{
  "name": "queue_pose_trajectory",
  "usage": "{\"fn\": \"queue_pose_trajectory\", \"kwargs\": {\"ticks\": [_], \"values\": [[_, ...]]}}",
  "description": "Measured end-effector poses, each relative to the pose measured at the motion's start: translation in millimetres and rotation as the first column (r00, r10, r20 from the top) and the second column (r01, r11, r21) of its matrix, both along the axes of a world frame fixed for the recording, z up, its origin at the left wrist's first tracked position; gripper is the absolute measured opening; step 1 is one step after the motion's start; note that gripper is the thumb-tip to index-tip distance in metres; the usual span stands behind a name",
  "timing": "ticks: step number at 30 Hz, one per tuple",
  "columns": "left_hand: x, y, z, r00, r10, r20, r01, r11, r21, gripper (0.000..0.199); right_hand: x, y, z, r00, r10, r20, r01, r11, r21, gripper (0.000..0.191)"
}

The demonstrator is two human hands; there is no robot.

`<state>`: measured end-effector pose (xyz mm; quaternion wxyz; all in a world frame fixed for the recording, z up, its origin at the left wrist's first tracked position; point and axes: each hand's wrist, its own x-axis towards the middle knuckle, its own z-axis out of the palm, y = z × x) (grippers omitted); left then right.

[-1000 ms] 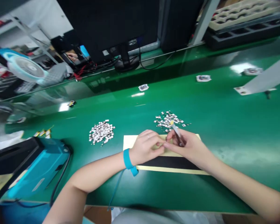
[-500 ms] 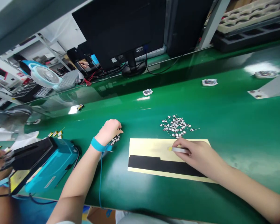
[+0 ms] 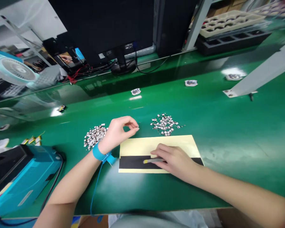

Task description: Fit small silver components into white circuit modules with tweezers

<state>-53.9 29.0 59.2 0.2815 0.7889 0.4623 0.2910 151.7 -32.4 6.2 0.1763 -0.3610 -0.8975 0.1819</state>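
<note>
Left hand (image 3: 117, 133) curled, thumb and forefinger pinched together just above the sheet's top-left edge, whatever they hold too small to tell; right hand (image 3: 174, 161) closed around yellow-tipped tweezers (image 3: 154, 161), resting on the black strip (image 3: 135, 162) of a cream backing sheet (image 3: 154, 142) laid flat on a green bench mat (image 3: 228, 183). Two heaps of tiny metal parts (image 3: 95, 136) (image 3: 165, 124) lie on the mat just beyond the sheet, both still large, with no parts discernible on the strip: much remains in the heaps. Half a second earlier the left hand was down at the left heap, and the right hand sat higher, over the bare cream area. A blue wrist strap (image 3: 98, 154) circles the left wrist.
</note>
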Motion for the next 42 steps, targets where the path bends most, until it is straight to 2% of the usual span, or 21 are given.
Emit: {"fn": "queue_pose_trajectory", "kwargs": {"ticks": [3, 5, 8, 11, 16, 17, 18, 19, 21, 23, 25, 27, 30, 36, 42], "values": [[31, -6, -18.5, 0.976, -0.007, 0.216, 0.018, 0.999, -0.051, 0.012, -7, -9, 0.6, 0.964, 0.021, 0.266, -0.06, 0.988, 0.14, 0.02], [46, -9, -33.4, 0.951, 0.005, 0.309, 0.019, 0.997, -0.075, 0.013, -10, -14, 2.2, 0.936, 0.017, 0.351, -0.078, 0.984, 0.162, 0.023], [56, -11, -54.9, 0.919, 0.04, 0.391, -0.002, 0.995, -0.096, 0.008, -12, -17, 2.0, 0.953, 0.026, 0.303, -0.049, 0.996, 0.071, 0.027], [57, -12, -67.1, 0.913, 0.055, 0.404, -0.022, 0.996, -0.087, 0.008, -12, -15, -0.8, 0.977, 0.014, 0.213, -0.007, 0.999, -0.032, 0.028], [55, -16, -62.8, 0.917, 0.014, 0.4, -0.012, 1.0, -0.008, 0.009, -8, 1, 1.7, 0.998, -0.058, 0.023, 0.061, 0.98, -0.19, 0.008], [55, -17, -61.0, 0.916, 0.008, 0.402, -0.017, 1.0, 0.017, 0.009, -6, 5, 3.6, 0.996, -0.092, -0.014, 0.087, 0.973, -0.215, 0.003], [55, -18, -59.6, 0.913, 0.008, 0.408, -0.026, 0.999, 0.038, 0.009, -3, 9, 5.5, 0.986, -0.153, -0.065, 0.131, 0.958, -0.253, 0.005], [55, -19, -58.9, 0.908, 0.012, 0.419, -0.037, 0.998, 0.052, 0.008, 1, 14, 7.4, 0.962, -0.237, -0.134, 0.187, 0.932, -0.31, 0.009], [55, -20, -59.1, 0.898, 0.021, 0.439, -0.056, 0.996, 0.068, 0.009, 9, 22, 10.2, 0.846, -0.437, -0.306, 0.256, 0.836, -0.486, 0.013], [55, -21, -60.4, 0.892, 0.018, 0.452, -0.057, 0.996, 0.074, 0.013, 14, 28, 11.5, 0.7, -0.571, -0.429, 0.221, 0.744, -0.631, 0.014], [55, -22, -61.4, 0.888, 0.001, 0.46, -0.046, 0.995, 0.085, 0.023, 16, 31, 11.6, 0.651, -0.583, -0.485, 0.153, 0.728, -0.669, 0.014], [55, -24, -61.3, 0.887, -0.012, 0.461, -0.04, 0.994, 0.101, 0.031, 14, 31, 11.4, 0.656, -0.562, -0.504, 0.113, 0.733, -0.67, 0.014], [55, -26, -59.4, 0.891, -0.013, 0.453, -0.048, 0.991, 0.123, 0.033, 8, 30, 11.1, 0.662, -0.548, -0.512, 0.076, 0.728, -0.681, 0.013], [54, -28, -56.3, 0.929, -0.012, 0.369, -0.06, 0.981, 0.184, 0.031, 7, 28, 10.7, 0.674, -0.554, -0.489, 0.087, 0.717, -0.692, 0.012], [52, -29, -57.9, 0.971, -0.055, 0.235, -0.036, 0.929, 0.367, 0.03, 8, 28, 8.6, 0.678, -0.574, -0.459, 0.097, 0.689, -0.718, 0.012]]}}
